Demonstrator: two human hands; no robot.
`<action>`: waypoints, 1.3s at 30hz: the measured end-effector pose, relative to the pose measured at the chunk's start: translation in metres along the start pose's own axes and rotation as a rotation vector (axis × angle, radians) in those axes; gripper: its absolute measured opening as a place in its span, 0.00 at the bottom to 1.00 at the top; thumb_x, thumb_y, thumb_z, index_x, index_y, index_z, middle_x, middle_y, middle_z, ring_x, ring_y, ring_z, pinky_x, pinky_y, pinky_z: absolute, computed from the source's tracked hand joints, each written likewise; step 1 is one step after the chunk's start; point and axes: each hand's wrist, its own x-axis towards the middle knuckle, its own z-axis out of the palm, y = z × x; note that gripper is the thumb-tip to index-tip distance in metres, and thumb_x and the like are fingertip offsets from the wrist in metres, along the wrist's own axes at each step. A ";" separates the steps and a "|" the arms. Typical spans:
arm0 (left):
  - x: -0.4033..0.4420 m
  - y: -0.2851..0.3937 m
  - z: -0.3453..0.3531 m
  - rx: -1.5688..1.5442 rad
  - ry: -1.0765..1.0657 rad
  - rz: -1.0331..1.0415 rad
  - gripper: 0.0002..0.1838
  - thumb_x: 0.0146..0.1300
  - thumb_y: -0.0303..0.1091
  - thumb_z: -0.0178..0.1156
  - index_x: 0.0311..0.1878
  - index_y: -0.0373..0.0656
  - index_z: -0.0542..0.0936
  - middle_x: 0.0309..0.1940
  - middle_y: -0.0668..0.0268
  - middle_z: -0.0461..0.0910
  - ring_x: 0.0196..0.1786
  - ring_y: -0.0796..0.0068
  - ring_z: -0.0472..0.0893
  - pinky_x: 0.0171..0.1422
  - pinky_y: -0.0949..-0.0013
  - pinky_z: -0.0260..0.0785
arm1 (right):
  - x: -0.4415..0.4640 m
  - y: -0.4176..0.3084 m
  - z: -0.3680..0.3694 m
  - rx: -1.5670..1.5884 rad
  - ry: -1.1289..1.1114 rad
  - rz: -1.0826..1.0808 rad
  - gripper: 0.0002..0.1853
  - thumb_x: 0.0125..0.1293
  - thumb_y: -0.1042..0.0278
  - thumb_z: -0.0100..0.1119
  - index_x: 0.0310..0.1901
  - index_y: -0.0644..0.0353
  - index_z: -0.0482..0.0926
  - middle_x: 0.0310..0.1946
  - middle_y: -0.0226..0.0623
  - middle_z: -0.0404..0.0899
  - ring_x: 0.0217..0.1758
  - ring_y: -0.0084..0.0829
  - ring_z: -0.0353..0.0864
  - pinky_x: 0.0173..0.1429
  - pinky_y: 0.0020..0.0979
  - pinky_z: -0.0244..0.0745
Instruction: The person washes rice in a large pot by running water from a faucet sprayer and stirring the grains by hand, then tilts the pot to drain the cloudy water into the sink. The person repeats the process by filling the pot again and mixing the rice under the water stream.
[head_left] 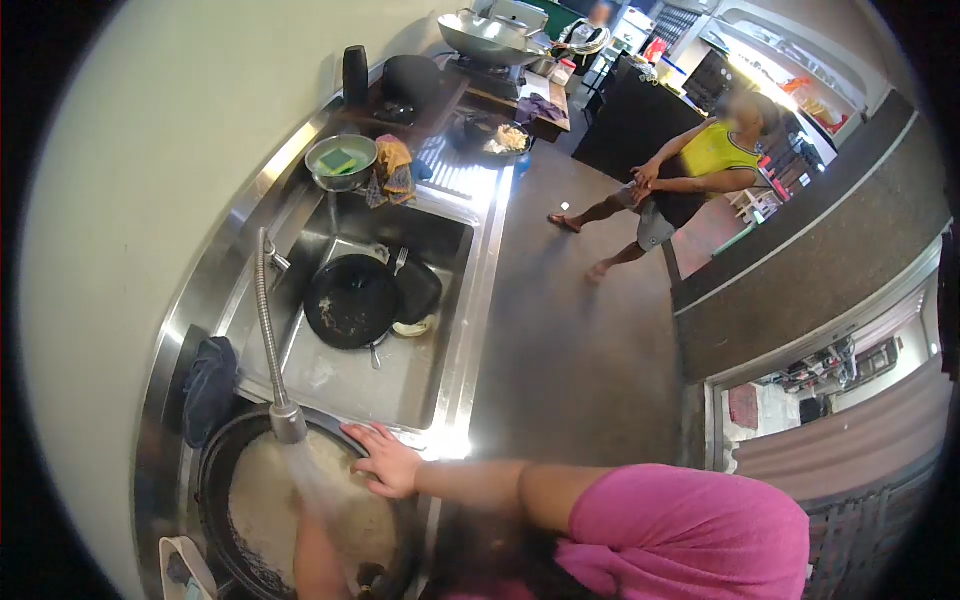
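Observation:
A large dark pan point(215, 500) stands at the bottom left, holding cloudy pale liquid. Water sprays down into it from a flexible faucet point(288, 422). My right hand point(388, 462) rests at the pan's right rim with its fingers spread. My left hand point(312, 510) reaches into the pan under the spray; its fingers are hidden by the water and liquid. Beside the pan is the metal sink point(410, 385), with a black pan point(350, 302), a second dark dish point(418, 290) and a fork point(401, 260) in it.
A metal bowl with a green sponge point(338, 160), a patterned cloth point(396, 170) and a pan with food scraps point(508, 140) sit beyond the sink. A dark cloth point(210, 390) lies left. A person in a yellow top point(720, 150) walks on the right; another person point(590, 32) is farther back.

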 end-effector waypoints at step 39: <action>-0.006 0.044 0.025 -0.627 0.317 0.223 0.30 0.55 0.40 0.67 0.61 0.39 0.76 0.57 0.51 0.79 0.59 0.54 0.79 0.60 0.56 0.71 | -0.002 -0.006 -0.005 -0.051 0.002 -0.018 0.20 0.53 0.58 0.60 0.48 0.53 0.81 0.75 0.58 0.48 0.79 0.56 0.47 0.77 0.62 0.44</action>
